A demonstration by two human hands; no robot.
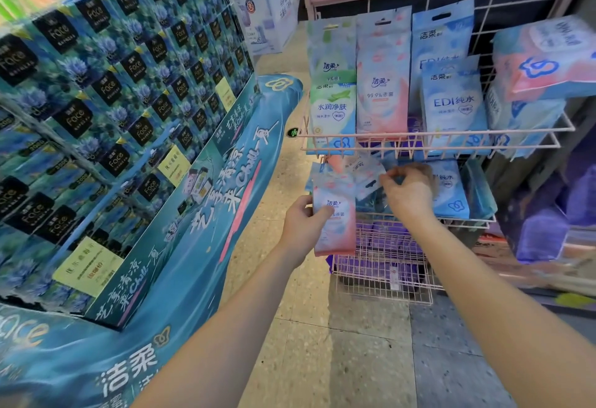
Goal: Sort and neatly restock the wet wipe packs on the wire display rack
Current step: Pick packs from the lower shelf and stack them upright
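A pink wire rack (432,147) holds wet wipe packs on two shelves. On the upper shelf stand a green pack (332,107), a pink-and-blue pack (382,98) and a blue EDI pack (453,107). My left hand (303,225) grips a pink-and-blue pack (335,230) upright in front of the lower shelf. My right hand (408,193) reaches into the lower shelf and pinches the top of a loose pack (366,175) lying askew there. Another blue pack (451,195) stands just right of that hand.
A tall stack of blue tissue boxes (122,91) on a teal display base (180,246) fills the left. A large pink-and-blue wipe pack (548,59) juts out at upper right. A bottom wire basket (383,265) holds purple packs. Tiled floor (338,343) lies below.
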